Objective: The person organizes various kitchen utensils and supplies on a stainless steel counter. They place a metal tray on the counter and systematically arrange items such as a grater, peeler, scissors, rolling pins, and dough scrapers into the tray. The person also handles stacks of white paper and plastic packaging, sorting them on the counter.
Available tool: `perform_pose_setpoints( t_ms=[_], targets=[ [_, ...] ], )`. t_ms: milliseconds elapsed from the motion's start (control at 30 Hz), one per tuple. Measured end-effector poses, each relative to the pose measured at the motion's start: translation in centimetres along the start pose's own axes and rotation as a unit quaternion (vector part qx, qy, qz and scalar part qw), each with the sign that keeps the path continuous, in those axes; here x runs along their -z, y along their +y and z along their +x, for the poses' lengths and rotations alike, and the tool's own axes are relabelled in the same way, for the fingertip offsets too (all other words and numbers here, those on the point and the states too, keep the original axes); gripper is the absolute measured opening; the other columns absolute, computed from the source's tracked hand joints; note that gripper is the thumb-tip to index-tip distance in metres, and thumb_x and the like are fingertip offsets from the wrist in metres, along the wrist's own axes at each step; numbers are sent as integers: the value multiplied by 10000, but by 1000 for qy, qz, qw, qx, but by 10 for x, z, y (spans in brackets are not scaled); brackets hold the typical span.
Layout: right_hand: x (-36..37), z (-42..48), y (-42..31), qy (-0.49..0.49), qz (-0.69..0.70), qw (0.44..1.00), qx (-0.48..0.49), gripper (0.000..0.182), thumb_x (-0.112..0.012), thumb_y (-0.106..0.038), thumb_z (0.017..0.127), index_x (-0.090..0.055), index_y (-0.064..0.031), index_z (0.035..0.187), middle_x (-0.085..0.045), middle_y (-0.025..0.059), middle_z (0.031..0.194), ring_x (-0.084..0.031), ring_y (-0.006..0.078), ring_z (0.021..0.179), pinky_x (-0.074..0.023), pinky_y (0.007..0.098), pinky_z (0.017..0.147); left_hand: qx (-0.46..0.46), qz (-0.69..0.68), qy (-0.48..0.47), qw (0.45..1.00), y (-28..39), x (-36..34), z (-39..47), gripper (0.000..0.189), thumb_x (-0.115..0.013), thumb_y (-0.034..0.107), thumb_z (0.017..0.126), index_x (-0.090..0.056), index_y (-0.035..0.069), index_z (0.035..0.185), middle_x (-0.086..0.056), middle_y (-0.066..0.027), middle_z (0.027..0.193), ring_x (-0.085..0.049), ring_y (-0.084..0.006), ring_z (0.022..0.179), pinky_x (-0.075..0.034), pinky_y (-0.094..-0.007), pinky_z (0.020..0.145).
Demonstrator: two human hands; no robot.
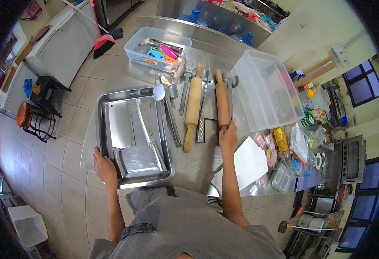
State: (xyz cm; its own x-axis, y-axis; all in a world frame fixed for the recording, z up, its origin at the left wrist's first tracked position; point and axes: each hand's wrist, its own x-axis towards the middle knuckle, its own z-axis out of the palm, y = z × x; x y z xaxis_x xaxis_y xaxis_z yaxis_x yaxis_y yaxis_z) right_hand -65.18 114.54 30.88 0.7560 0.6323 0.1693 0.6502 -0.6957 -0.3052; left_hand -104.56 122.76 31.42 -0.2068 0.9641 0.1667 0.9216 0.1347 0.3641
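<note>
My left hand (105,165) rests on the left rim of a rectangular stainless steel tray (171,162). Inside the tray lie a cleaver (121,126) and a knife with a metal handle (152,139). My right hand (228,137) grips the near handle of a wooden rolling pin (223,103), which lies lengthwise on the table. A second, paler rolling pin (193,100) lies to its left. Between the pins is another cleaver with a textured metal handle (200,131). A metal meat mallet (159,93) lies by the tray's right edge, its head over the rim.
A clear plastic box (136,58) of colourful utensils stands at the back of the steel table (189,171). To the right are a large translucent bin (260,94), white paper (247,162), stacked cups (280,142) and plastic packages (283,178). Stools (24,115) stand on the floor at left.
</note>
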Motion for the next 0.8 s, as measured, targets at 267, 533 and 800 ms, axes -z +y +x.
perform_pose_setpoints(
  t_ms=[267, 533, 800],
  targets=[
    [-19, -29, -46, 36, -33, 995, 90, 608, -566, -268, 731, -297, -57, 1234, -451, 157, 1083, -491, 318, 956, -346, 531, 778, 5, 12, 9, 1000, 1, -2, 0, 489, -488, 12, 729, -351, 65, 1195, -487, -144, 1042, -491, -321, 945, -405, -401, 772],
    [-23, -27, -63, -193, -21, 981, -10, 614, -585, -283, 698, -310, -49, 1194, -502, 153, 1088, -533, 319, 944, -329, 549, 818, 20, 30, -1, 999, 3, -2, 3, 495, -493, 20, 716, -348, 67, 1187, -501, -142, 1036, -498, -316, 942, -407, -406, 773],
    [4, -72, -49, -213, 71, 972, -71, 515, -557, -219, 626, -395, -25, 1075, -566, 214, 877, -544, 378, 842, -414, 413, 743, 9, 28, 8, 1000, 1, -2, 2, 483, -493, 26, 715, -355, 65, 1176, -505, -135, 1013, -505, -314, 923, -412, -408, 755]
  ],
)
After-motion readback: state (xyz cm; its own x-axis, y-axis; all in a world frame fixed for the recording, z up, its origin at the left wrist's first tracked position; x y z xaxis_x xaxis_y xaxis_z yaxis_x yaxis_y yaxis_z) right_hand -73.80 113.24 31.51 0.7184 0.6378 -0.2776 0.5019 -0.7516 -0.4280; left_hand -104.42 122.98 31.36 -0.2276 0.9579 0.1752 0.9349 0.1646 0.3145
